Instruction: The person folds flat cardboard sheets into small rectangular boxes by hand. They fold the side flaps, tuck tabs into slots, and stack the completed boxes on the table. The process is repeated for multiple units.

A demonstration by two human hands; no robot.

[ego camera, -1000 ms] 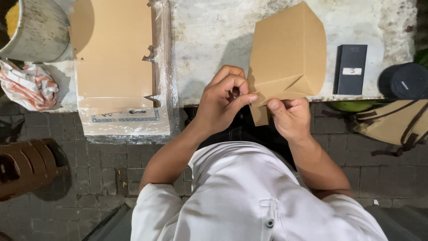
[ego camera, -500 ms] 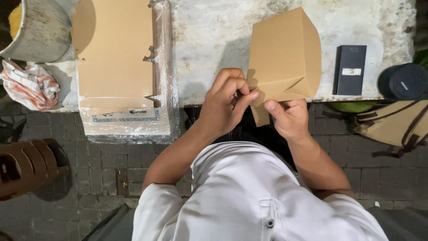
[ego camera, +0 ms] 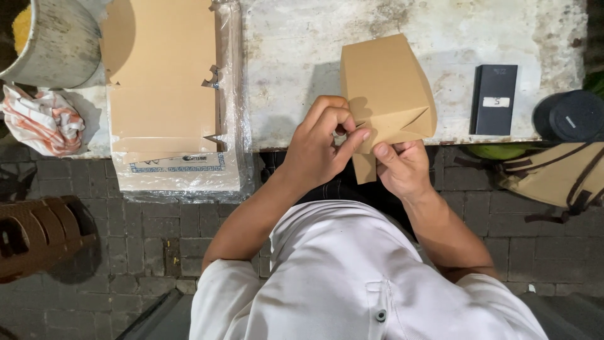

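Now left hand [ego camera: 321, 145] lower on brown box [ego camera: 384, 88], right hand [ego camera: 402, 167] unmoved

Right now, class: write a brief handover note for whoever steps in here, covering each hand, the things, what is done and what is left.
Left hand: fingers pinching the brown cardboard box at its near end.
Right hand: thumb pressing the box's end flaps.
Box lies on the worn white table, near edge.
Done: box body formed, end flaps partly folded.
Left: one flap hangs loose below; stack of flat box blanks in plastic wrap waits at the left.
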